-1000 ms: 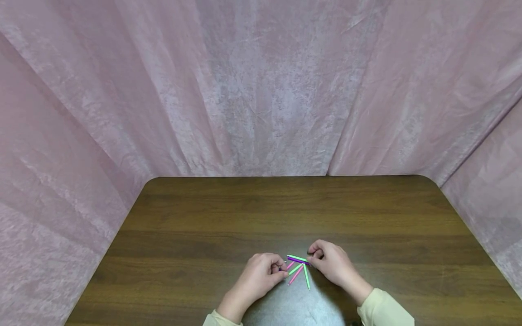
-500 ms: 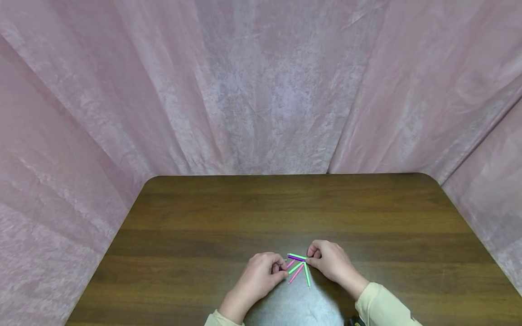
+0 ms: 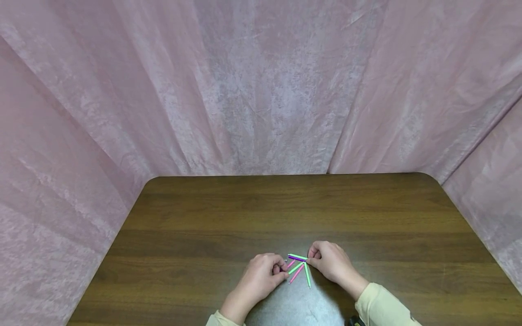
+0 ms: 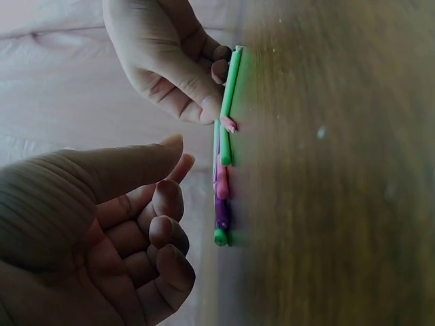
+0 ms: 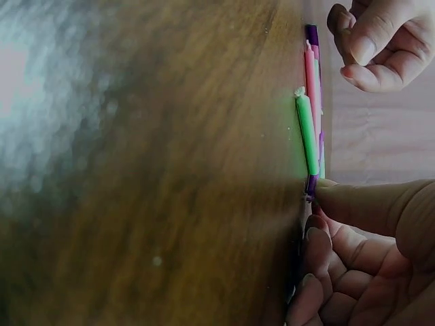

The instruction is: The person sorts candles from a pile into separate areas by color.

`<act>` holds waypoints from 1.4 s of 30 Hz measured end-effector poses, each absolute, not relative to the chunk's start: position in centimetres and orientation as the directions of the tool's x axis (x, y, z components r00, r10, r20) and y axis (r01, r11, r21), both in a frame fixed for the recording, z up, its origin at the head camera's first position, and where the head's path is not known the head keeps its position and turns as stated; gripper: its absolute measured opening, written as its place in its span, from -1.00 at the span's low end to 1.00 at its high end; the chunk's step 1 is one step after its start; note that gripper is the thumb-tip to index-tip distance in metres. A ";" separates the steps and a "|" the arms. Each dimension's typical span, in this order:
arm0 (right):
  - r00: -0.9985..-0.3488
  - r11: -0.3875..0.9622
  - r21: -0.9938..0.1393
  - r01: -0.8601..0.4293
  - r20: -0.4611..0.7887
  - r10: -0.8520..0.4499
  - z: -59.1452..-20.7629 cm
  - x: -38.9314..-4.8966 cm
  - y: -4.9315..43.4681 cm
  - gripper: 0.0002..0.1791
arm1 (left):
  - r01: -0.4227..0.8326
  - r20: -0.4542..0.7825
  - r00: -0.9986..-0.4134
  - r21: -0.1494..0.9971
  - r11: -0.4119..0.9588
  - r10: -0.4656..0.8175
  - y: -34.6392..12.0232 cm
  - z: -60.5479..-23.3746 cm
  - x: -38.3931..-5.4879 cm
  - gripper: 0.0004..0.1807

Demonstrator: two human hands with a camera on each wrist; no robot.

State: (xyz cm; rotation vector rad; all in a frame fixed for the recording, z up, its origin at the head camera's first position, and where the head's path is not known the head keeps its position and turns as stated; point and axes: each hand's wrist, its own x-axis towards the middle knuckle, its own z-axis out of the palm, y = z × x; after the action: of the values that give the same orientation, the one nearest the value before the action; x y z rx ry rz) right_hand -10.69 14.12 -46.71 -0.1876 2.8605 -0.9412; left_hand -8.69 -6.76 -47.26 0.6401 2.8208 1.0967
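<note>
**Two hands at a small fan of coloured sticks**

A handful of thin sticks (image 3: 298, 267) in green, pink and purple lies on the brown wooden tabletop (image 3: 285, 213), near its front edge at about 6 o'clock from the middle of the board. They spread out like a fan, with a purple and a light green one lying crosswise at the top and the others pointing down toward the person.

The right hand (image 3: 329, 265) sits at 3 o'clock of the sticks, fingers curled; in the right wrist view its fingertip touches the end of the purple stick (image 5: 311, 185), though whether it pinches it I cannot tell. The left hand (image 3: 261, 275) rests at 9 o'clock of the sticks, fingers loosely curled and holding nothing, just beside the stick ends. Cream sleeves (image 3: 379, 308) cover both forearms. Pink cloth (image 3: 261, 90) hangs behind and beside the tabletop.
</note>
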 end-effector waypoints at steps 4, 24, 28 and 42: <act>-0.983 0.787 -0.611 -0.084 -0.077 -0.165 -46.8 -10.7 14.2 -0.75 | 0.355 0.097 -0.914 0.658 0.664 0.394 -6.8 -47.2 -8.7 -0.82; -0.984 0.609 -0.793 -0.037 -0.077 -0.160 -47.3 -12.1 15.3 -0.84 | 0.378 0.110 -0.915 0.572 0.728 0.388 -6.5 -47.2 -8.8 -0.86; -0.982 0.568 -0.822 -0.033 -0.078 -0.171 -47.5 -12.6 15.3 -0.86 | 0.379 0.117 -0.917 0.558 0.738 0.382 -6.5 -47.3 -8.8 -0.87; -0.985 0.554 -0.832 -0.025 -0.074 -0.157 -47.2 -14.6 15.0 -0.88 | 0.379 0.109 -0.918 0.518 0.767 0.380 -6.3 -47.0 -8.7 -0.83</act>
State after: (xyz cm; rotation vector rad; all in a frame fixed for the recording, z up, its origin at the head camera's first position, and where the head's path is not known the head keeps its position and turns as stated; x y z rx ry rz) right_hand -14.60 14.98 -47.17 -0.1563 2.6433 -1.4130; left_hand -8.68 -6.30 -47.00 0.6338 2.9507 0.8644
